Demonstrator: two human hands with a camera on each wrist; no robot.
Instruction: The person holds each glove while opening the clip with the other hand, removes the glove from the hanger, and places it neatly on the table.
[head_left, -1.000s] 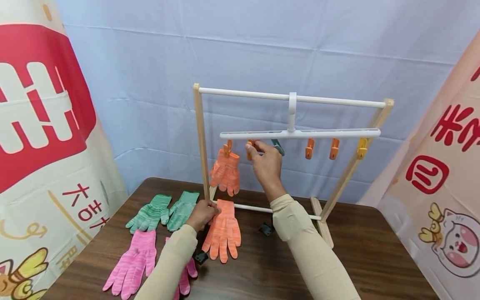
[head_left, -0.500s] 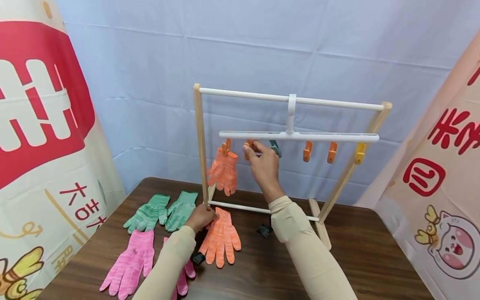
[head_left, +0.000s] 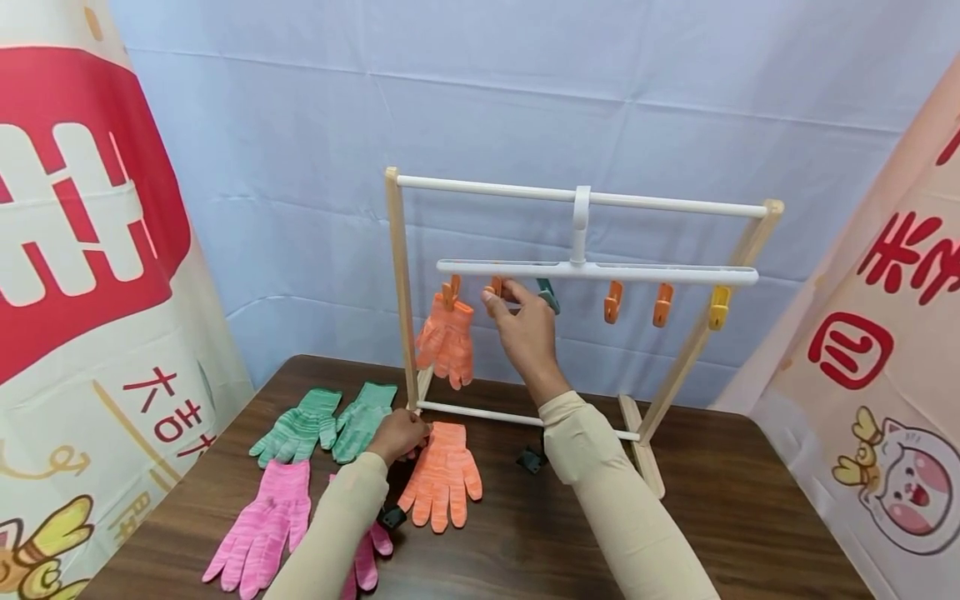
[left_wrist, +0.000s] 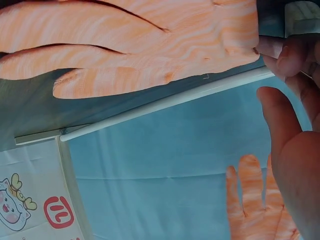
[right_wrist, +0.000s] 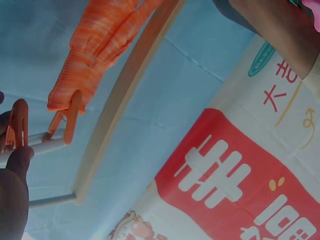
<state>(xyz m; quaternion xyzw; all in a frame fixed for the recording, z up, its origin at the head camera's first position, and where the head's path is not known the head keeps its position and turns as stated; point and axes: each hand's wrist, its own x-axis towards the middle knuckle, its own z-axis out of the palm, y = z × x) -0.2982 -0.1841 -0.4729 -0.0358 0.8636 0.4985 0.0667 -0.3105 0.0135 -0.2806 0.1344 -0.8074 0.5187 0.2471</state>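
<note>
My right hand (head_left: 528, 329) pinches an orange clothespin (head_left: 492, 287) under the white hanger (head_left: 525, 269); thumb and clothespin also show in the right wrist view. Left of it, an orange glove (head_left: 446, 342) hangs cuff up from another orange clothespin (head_left: 450, 293). My left hand (head_left: 401, 433) is low, by the rack's left foot, fingertips right at the cuff of a second orange glove (head_left: 442, 479) whose fingers point towards me. In the left wrist view the thumb (left_wrist: 280, 115) stands apart from the other fingers, beside that glove's cuff.
The hanger hooks on a wooden rack (head_left: 401, 275) with white rods. Green (head_left: 546, 293), orange (head_left: 613, 302) and yellow (head_left: 718, 307) clothespins hang further right. Two green gloves (head_left: 300, 427) and pink gloves (head_left: 262, 517) lie on the brown table (head_left: 600, 550) at left.
The second orange glove's cuff has come down and towards me, and my left hand has shifted slightly left and down from it. My right hand stays at its clothespin.
</note>
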